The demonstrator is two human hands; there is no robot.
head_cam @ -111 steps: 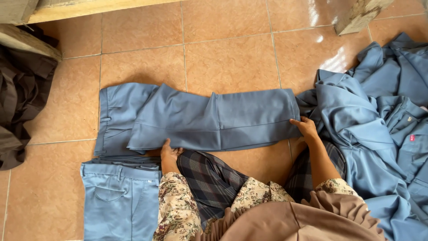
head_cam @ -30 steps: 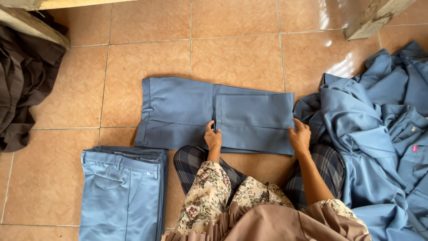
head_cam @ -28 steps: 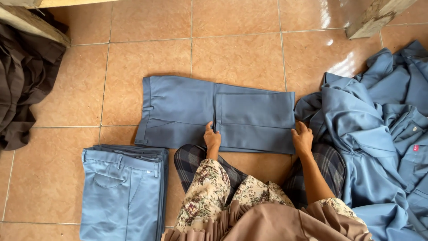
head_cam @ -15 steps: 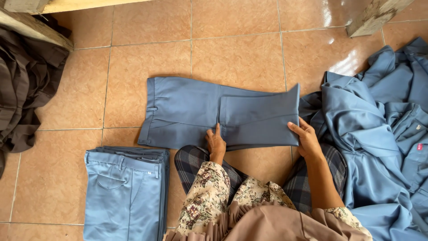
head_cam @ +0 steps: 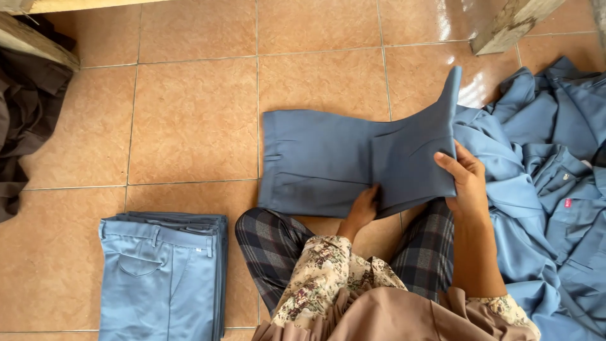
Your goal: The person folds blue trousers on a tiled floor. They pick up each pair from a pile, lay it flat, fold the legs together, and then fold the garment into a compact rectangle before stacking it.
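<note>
One pair of dark blue trousers (head_cam: 328, 161) lies flat on the tiled floor (head_cam: 189, 120) in front of the seated person, its folded leg end lifted up at the right. Gripping that raised end, the right hand (head_cam: 466, 183) has its fingers closed around the cloth's edge, while the left hand (head_cam: 365, 207) presses with fingers laid flat on the fold line near the middle. Just left of the plaid-clad knee sits a stack of folded lighter blue trousers (head_cam: 161, 278), a heap of blue garments (head_cam: 549, 189) lies at the right, and dark brown cloth (head_cam: 25, 120) lies at the far left.
</note>
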